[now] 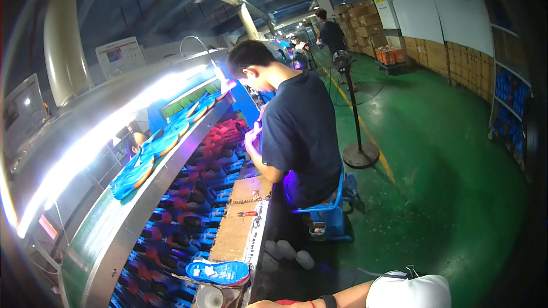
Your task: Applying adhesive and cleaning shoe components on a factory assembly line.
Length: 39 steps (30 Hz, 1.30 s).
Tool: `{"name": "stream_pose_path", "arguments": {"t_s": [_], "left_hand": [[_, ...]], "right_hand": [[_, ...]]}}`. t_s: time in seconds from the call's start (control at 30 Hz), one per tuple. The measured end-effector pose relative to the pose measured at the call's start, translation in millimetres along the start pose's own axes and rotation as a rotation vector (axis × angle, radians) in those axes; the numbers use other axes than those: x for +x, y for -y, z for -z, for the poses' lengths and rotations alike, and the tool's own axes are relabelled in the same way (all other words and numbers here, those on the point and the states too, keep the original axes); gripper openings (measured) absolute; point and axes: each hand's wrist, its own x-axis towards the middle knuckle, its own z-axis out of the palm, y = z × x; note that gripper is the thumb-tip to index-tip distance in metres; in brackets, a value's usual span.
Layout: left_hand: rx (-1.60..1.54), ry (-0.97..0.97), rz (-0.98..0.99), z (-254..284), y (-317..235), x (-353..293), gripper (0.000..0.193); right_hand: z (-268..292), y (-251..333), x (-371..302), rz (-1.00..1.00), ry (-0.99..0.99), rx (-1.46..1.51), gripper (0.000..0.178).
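Only a strip of my right hand (265, 304) shows at the lower edge, its fingers cut off by the frame. A black band (329, 301) and a thin red cord circle the wrist. Beside the hand lies a sliver of something red (288, 302); whether I hold it cannot be seen. My left hand is out of view. Close to the right hand, a blue shoe sole (222, 272) with a red edge and small white pieces on it rests at the bench's near end. A round white cup-like thing (209, 296) stands just below it.
A co-worker (299, 120) sits on a blue stool (337, 199) at the bench. Cardboard (231, 236) holds a small red tool (247, 214). Blue soles (162, 142) line the conveyor (97, 251); shoes (188, 217) fill the space below. A fan (361, 155) stands right.
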Motion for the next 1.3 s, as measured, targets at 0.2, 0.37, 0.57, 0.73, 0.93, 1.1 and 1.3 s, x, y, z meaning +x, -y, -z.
{"name": "stream_pose_path", "arguments": {"t_s": [0.2,0.37,0.57,0.73,0.93,1.1,1.3], "left_hand": [[-0.014,-0.001,0.001,5.2,10.2,-6.0,0.030],[-0.006,-0.001,0.019,5.1,19.5,-11.2,0.028],[0.018,-0.019,0.050,3.3,24.6,-14.6,0.025],[0.033,-0.047,0.056,5.3,32.1,-24.6,0.023],[0.039,-0.115,0.056,5.4,56.6,-52.5,0.024],[0.063,-0.171,0.053,8.6,67.7,-68.8,0.023],[0.064,-0.153,0.069,15.4,63.0,-73.0,0.022]], "right_hand": [[-14.9,-7.5,2.3,-0.053,0.013,-0.016,0.026],[-21.7,-9.2,7.1,-0.070,0.016,0.015,0.025],[-29.5,-7.5,11.1,-0.045,0.052,-0.008,0.023],[-36.7,-2.5,16.2,-0.052,0.098,-0.028,0.021],[-53.2,7.6,28.7,-0.007,0.129,-0.018,0.022],[-66.2,12.9,40.8,-0.011,0.210,-0.076,0.023],[-82.6,22.7,45.8,-0.055,0.329,-0.058,0.023]]}}
